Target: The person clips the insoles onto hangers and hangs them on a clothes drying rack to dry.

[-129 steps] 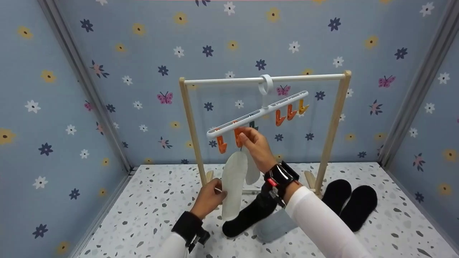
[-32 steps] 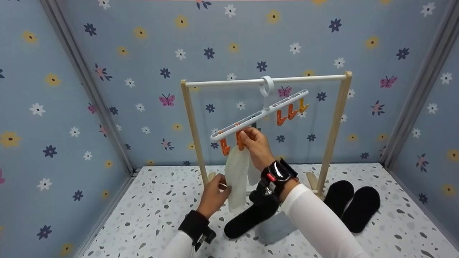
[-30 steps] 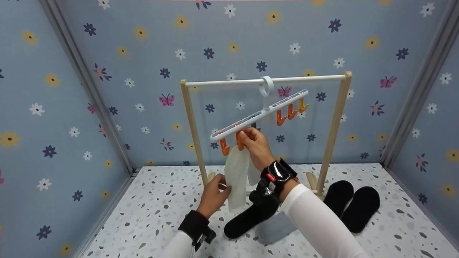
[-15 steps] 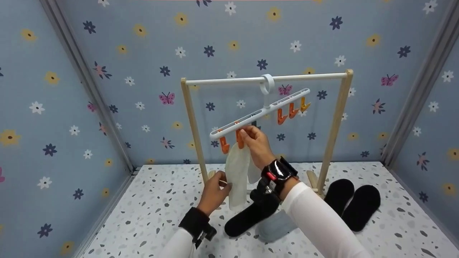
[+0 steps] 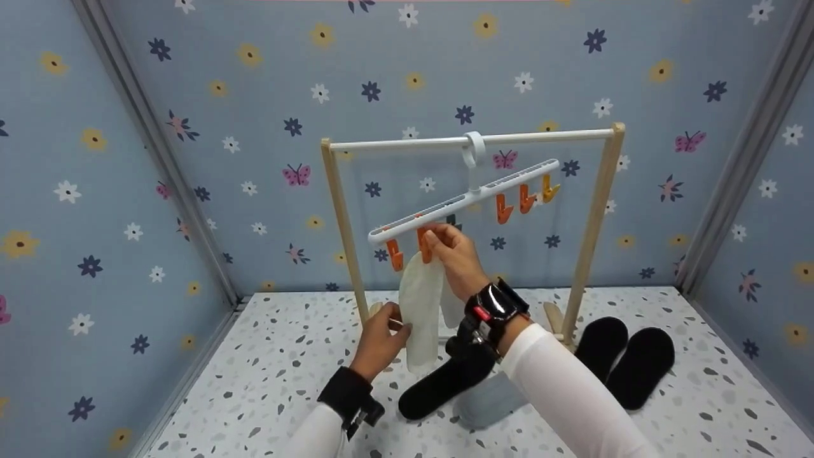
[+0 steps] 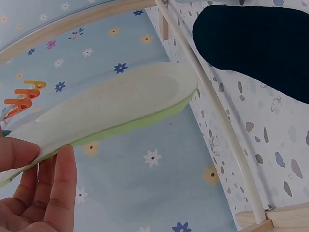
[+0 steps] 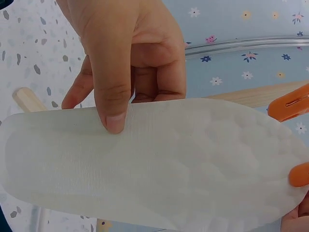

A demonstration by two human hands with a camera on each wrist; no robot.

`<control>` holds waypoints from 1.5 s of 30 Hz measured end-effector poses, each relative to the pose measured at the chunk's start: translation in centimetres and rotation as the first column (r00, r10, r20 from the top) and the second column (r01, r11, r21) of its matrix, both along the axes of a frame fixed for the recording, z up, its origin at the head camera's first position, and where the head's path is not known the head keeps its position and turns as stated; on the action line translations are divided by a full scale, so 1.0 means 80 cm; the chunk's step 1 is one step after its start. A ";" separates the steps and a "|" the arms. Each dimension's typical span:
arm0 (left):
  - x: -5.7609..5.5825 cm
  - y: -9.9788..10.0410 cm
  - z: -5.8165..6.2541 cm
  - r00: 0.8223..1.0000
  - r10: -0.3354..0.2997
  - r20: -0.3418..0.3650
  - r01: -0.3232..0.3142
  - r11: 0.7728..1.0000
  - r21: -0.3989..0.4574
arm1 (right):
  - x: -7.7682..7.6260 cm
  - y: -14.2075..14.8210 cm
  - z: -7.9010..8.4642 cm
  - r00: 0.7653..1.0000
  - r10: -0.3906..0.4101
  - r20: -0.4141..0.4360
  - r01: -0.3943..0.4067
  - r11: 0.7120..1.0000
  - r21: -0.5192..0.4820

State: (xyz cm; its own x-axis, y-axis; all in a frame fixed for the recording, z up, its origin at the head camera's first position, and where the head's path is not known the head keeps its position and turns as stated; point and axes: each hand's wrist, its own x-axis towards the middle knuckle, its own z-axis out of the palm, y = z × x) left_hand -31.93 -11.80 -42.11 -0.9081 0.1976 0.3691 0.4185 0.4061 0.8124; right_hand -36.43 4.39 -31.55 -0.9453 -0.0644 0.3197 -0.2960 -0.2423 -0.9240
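Observation:
Upright below the hanger hangs a pale insole (image 5: 420, 318), its green underside edge showing in the left wrist view. My left hand (image 5: 381, 340) pinches its left edge about midway, thumb on the face and fingers behind. My right hand (image 5: 459, 257) pinches an orange clip (image 5: 424, 245) at the insole's upper end. In the right wrist view, the clip's tip (image 7: 300, 175) lies over the insole's rounded end. A white clip hanger (image 5: 445, 207) hangs tilted, left end lower. Behind the right hand, a second pale insole (image 5: 451, 308) is partly hidden.
A wooden rack with a white bar (image 5: 394, 145) carries the hanger. More orange clips (image 5: 503, 210) and a yellow clip (image 5: 549, 189) hang at right. On the speckled surface (image 5: 273, 356) lie a black insole (image 5: 439, 391), a grey-blue insole (image 5: 489, 401) and two black insoles (image 5: 642, 369) at right.
Over four seconds the left hand has raised the pale insole until its top meets the orange clip in the right hand. Just now the hanger's left end has tipped slightly up and its right end shifted right.

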 end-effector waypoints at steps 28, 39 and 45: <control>-0.003 -0.010 -0.021 0.999 0.029 -0.014 -0.029 0.999 0.026 | 0.002 -0.001 -0.009 0.999 -0.027 -0.026 0.029 0.997 0.076; -0.005 -0.012 -0.030 0.999 0.029 0.019 -0.030 0.999 0.042 | -0.001 0.001 -0.006 0.998 -0.035 -0.051 0.040 0.996 0.085; 0.007 -0.010 -0.020 1.000 0.004 0.025 -0.005 0.998 0.070 | -0.001 0.002 -0.009 0.997 -0.053 -0.056 0.058 0.994 0.093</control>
